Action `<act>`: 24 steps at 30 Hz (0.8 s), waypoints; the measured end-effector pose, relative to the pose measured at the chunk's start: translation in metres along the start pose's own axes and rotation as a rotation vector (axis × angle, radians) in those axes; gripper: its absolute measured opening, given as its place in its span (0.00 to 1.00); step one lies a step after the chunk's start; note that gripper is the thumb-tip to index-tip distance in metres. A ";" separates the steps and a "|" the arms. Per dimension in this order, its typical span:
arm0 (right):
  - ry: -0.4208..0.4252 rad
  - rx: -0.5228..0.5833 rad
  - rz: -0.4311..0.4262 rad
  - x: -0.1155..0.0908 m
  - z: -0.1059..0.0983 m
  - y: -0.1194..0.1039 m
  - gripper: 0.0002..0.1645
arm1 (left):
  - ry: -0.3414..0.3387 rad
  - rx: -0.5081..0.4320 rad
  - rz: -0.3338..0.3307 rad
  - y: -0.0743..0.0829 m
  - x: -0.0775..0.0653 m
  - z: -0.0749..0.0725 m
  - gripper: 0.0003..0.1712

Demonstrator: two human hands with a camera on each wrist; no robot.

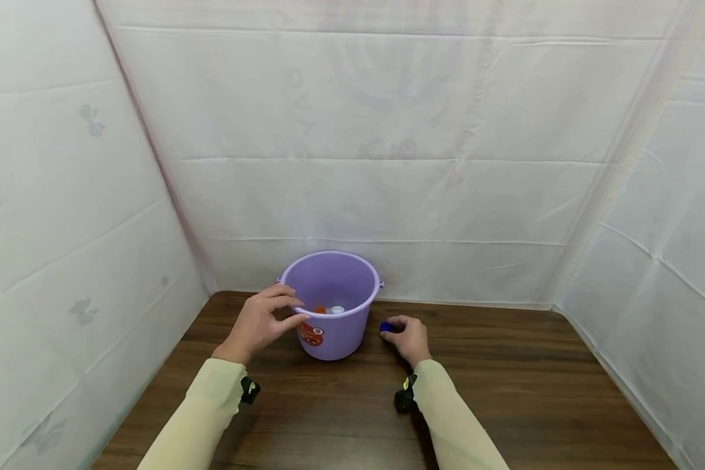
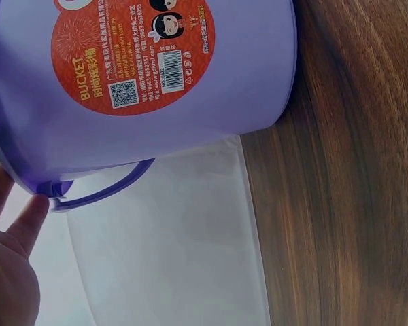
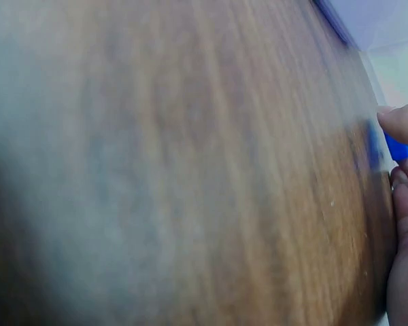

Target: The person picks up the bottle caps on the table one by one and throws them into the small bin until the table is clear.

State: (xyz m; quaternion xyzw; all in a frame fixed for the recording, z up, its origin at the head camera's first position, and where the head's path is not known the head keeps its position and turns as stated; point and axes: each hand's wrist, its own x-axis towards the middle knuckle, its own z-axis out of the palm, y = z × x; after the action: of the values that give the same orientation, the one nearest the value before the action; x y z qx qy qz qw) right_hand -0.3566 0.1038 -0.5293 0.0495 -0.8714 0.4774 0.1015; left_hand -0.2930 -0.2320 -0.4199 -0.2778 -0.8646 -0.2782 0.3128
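Observation:
A purple bucket [image 1: 337, 339] stands upright on the wooden table, its red-orange label [image 2: 132, 58] facing the front. My left hand [image 1: 266, 323] holds the bucket's rim at the left, with the thumb outside and the fingers over the edge. In the left wrist view the thumb lies beside the handle's pivot. To the right of the bucket, my right hand [image 1: 408, 337] pinches a small blue cap [image 1: 386, 327] between thumb and fingers, close over the tabletop. Inside the bucket lie a small orange piece [image 1: 320, 310] and a white round piece [image 1: 337, 309], partly hidden by the front rim.
The dark wooden table [image 1: 505, 385] runs back to a white sheet [image 1: 423, 209] hung behind it. More white sheeting encloses the left and right sides. A purple handle [image 2: 112, 193] hangs at the bucket's side. Black wrist cameras are strapped over both pale sleeves.

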 end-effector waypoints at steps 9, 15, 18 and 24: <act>-0.073 -0.024 0.010 -0.002 -0.012 0.003 0.17 | 0.010 0.008 0.016 0.003 0.002 0.002 0.13; -0.138 -0.034 -0.006 -0.005 -0.021 0.003 0.16 | 0.006 0.015 0.028 0.003 0.002 0.002 0.13; -0.156 -0.024 -0.026 -0.008 -0.026 0.002 0.16 | 0.010 0.013 0.034 0.003 0.002 0.004 0.13; -0.181 0.017 -0.018 -0.014 -0.033 -0.002 0.15 | 0.007 -0.002 0.033 0.006 0.003 0.004 0.14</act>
State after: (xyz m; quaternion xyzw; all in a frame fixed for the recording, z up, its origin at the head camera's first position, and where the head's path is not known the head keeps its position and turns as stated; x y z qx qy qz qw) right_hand -0.3378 0.1304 -0.5133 0.1012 -0.8724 0.4774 0.0260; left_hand -0.2927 -0.2241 -0.4189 -0.2915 -0.8584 -0.2750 0.3202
